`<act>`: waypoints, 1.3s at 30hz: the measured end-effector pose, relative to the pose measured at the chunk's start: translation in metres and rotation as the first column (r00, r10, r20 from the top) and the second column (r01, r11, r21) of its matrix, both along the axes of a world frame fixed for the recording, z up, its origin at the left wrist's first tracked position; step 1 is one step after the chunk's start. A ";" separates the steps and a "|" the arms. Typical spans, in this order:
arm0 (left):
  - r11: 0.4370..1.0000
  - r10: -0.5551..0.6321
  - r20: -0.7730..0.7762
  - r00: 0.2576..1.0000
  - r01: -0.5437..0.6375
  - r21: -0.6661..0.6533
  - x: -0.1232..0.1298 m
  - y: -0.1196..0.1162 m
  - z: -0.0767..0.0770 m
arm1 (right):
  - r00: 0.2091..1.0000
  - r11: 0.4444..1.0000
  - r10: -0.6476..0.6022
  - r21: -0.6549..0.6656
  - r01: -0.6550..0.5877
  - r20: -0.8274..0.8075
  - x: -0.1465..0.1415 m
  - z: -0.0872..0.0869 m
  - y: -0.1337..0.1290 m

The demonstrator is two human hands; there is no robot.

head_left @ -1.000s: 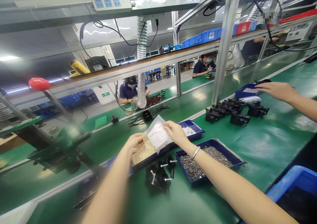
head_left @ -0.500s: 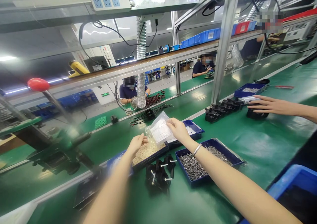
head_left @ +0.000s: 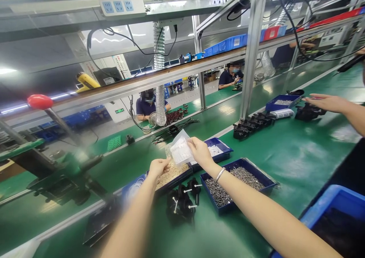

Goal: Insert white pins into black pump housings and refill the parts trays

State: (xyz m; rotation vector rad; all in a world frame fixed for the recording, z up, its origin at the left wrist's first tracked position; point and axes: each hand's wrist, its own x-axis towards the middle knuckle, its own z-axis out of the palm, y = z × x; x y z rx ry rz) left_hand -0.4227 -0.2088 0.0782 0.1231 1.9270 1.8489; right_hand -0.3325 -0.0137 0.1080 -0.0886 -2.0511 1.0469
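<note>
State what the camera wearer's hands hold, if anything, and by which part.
The right hand holds a plastic bag by its right edge; whether the left hand, near the bag's lower left, grips it cannot be told.

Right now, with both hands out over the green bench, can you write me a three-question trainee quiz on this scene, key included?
1. True or false: the right hand grips a translucent bag.
2. What fills the blue tray beneath the right forearm?
A) folded cloths
B) small metal parts
C) green rings
3. Fill in the blank: the ball knob on the lever at the picture's left is coloured ____.

Key: 1 true; 2 B; 3 red
</note>
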 end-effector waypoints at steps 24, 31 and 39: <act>0.971 -0.176 -0.246 0.953 0.127 -0.204 -0.009 -0.011 0.000 | 1.000 0.997 -0.006 -0.072 0.008 0.023 -0.009 0.001 0.003; 0.961 -0.177 -0.391 0.903 0.073 -0.267 -0.012 -0.022 -0.004 | 0.994 0.973 -0.104 -0.203 0.110 0.043 -0.020 -0.002 0.016; 1.000 -0.028 -0.425 0.905 0.029 -0.006 0.010 0.000 0.014 | 0.991 0.943 -0.113 -0.305 0.130 0.072 -0.030 -0.010 0.006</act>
